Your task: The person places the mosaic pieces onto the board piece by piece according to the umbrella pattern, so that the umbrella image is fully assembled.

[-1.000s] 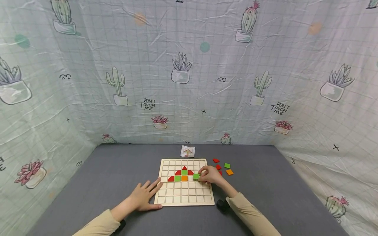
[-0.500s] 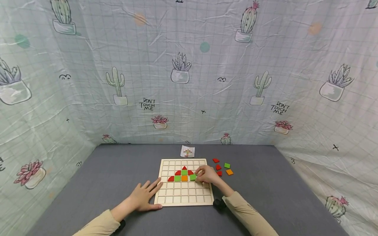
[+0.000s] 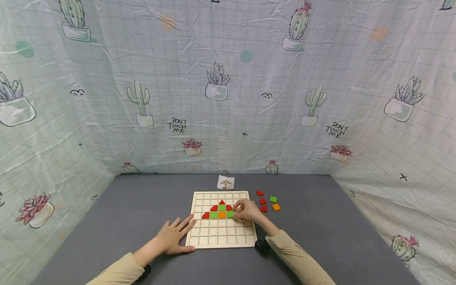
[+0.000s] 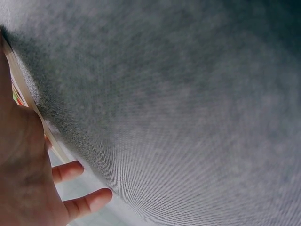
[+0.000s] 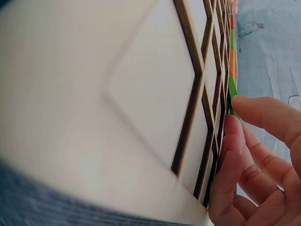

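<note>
A square wooden grid board (image 3: 217, 240) lies on the grey table, bearing a stepped pattern of red, green and orange tiles. My right hand (image 3: 247, 210) pinches a green square tile (image 3: 229, 214) at the right end of the lower row, beside the orange square tile (image 3: 222, 215). In the right wrist view this green tile (image 5: 232, 92) tilts up slightly at the fingertips. With fingers spread, my left hand (image 3: 171, 237) rests at the board's left edge, its thumb near the front left corner; the left wrist view shows this hand (image 4: 28, 174) only partly.
Loose tiles lie right of the board: several red ones, including a red tile (image 3: 263, 208), plus a green square (image 3: 273, 199) and an orange square (image 3: 276, 207). A small pattern card (image 3: 226, 182) lies behind the board. A cactus-print curtain (image 3: 246, 95) surrounds the table.
My right hand has moved left with the green tile, bringing it against the orange square at the row's end. The left hand stays in place.
</note>
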The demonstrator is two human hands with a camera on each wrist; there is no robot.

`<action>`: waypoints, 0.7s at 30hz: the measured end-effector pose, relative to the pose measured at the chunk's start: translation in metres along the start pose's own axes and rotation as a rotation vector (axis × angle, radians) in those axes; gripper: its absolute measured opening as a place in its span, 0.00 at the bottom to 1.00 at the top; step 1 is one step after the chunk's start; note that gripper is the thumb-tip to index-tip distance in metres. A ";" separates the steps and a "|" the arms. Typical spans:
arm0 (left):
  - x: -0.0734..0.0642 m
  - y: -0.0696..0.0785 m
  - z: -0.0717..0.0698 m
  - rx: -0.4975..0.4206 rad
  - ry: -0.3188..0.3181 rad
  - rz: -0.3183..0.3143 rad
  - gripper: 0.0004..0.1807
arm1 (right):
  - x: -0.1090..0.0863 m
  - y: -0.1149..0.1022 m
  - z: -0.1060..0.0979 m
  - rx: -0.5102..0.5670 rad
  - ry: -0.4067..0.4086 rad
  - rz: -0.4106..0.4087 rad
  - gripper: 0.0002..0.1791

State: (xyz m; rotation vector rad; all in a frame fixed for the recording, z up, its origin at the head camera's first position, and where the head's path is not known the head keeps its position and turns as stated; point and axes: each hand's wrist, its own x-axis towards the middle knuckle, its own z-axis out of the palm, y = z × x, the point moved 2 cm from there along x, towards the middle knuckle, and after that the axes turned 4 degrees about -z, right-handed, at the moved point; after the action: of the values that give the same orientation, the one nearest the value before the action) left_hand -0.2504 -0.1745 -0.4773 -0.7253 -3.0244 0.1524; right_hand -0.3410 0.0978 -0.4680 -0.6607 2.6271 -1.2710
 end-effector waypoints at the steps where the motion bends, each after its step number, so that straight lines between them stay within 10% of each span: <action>1: 0.000 0.000 0.000 -0.001 -0.002 -0.001 0.47 | 0.001 0.000 0.000 -0.003 -0.001 0.002 0.11; 21: -0.002 0.001 -0.004 -0.050 -0.017 -0.004 0.46 | -0.003 -0.002 -0.002 0.040 0.004 0.010 0.13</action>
State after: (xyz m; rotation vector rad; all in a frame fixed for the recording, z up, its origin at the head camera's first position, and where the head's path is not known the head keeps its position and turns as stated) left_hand -0.2481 -0.1737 -0.4737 -0.7257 -3.0560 0.0839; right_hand -0.3384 0.0987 -0.4653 -0.6376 2.5974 -1.3205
